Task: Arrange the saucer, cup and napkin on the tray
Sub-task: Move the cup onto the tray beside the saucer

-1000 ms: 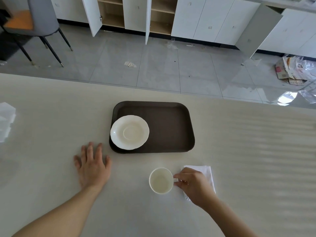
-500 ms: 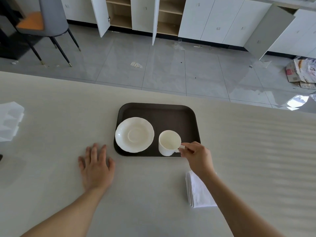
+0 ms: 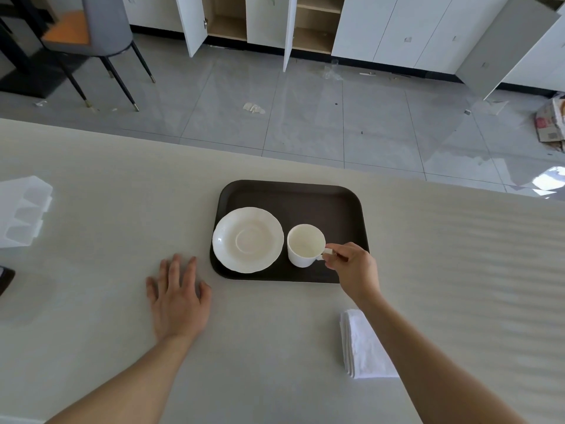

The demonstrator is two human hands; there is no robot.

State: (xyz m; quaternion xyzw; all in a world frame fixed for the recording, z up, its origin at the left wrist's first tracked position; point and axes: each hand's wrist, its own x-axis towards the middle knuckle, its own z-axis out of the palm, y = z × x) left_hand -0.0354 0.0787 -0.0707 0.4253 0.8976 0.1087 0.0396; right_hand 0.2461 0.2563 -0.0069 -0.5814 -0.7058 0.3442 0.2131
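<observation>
A dark brown tray (image 3: 305, 197) lies on the beige table. A white scalloped saucer (image 3: 247, 239) rests on the tray's left half, overhanging its left edge slightly. A white cup (image 3: 305, 244) stands upright on the tray just right of the saucer. My right hand (image 3: 354, 267) pinches the cup's handle. A folded white napkin (image 3: 362, 347) lies on the table near the tray's front right corner, partly under my right forearm. My left hand (image 3: 179, 296) lies flat on the table, fingers spread, left of the tray's front corner.
A clear plastic container (image 3: 23, 211) sits at the table's left edge, with a dark object (image 3: 4, 278) below it. Beyond the table's far edge are a tiled floor, a grey chair (image 3: 91, 35) and white cabinets with open doors.
My right hand lifted the cup from the table beside the napkin and carried it onto the tray next to the saucer. The left hand stayed flat on the table.
</observation>
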